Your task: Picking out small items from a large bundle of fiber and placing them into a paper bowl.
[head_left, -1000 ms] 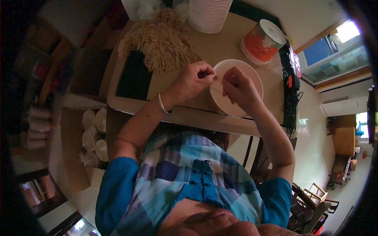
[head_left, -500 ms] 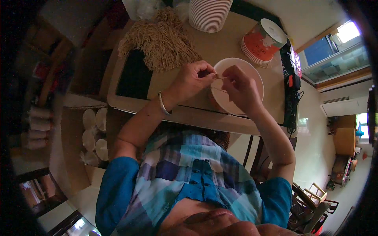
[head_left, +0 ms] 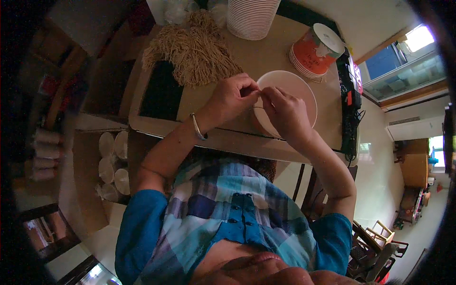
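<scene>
My left hand [head_left: 233,95] and my right hand [head_left: 288,114] meet fingertip to fingertip over the left side of a white-lined paper bucket [head_left: 300,85]. Each hand is closed in a pinch. A thin piece of string [head_left: 259,107] runs from the pinched fingers across the bucket's opening; most of it is hidden by the hands. The bucket stands on the table in front of me, and part of its orange outer wall shows below my left fingers. Beyond my left hand lies a loose heap of tan strings [head_left: 197,54].
A tall stack of white paper buckets [head_left: 252,18] stands at the back of the table [head_left: 280,42]. Orange printed buckets [head_left: 314,53] are nested at the back right. Black cables [head_left: 355,107] run along the right edge. An open carton [head_left: 88,175] holds several white rolls at lower left.
My right hand has turned and moved slightly left, its fingertips drawing in against those of my left hand. My left hand has barely moved.
</scene>
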`<state>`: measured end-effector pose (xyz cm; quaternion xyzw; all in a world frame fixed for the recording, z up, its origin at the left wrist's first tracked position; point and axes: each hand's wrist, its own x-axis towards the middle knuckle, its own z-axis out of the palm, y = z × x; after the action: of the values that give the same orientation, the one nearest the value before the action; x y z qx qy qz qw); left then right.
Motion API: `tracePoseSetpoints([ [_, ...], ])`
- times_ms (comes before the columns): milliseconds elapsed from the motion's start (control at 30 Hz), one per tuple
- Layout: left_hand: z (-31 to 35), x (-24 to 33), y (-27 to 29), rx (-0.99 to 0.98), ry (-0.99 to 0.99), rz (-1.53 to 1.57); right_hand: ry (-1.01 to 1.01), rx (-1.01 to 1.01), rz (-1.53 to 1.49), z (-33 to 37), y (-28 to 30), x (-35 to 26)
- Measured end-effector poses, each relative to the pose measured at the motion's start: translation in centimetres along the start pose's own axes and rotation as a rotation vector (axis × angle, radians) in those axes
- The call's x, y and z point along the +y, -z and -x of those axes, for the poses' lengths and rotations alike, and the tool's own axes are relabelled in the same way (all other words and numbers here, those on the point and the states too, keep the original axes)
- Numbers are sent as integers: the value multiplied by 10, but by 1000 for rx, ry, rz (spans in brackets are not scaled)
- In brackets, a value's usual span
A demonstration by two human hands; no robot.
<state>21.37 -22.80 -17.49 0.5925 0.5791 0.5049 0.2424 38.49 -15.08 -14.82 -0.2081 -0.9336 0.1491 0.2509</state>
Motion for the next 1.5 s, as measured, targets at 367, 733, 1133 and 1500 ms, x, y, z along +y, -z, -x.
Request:
tracePoseSetpoints([
  [367,2,1,-1,5,-57,-62,18,-54,75,-8,5,-4],
  [733,3,8,-6,84,-282,-356,-19,-227,-166,-20,12,19],
  [1133,3,-6,-4,59,-160,-55,-130,-239,-262,-12,4,22],
  [1500,3,2,4,5,45,98,-435,-199,-541,-7,10,4],
])
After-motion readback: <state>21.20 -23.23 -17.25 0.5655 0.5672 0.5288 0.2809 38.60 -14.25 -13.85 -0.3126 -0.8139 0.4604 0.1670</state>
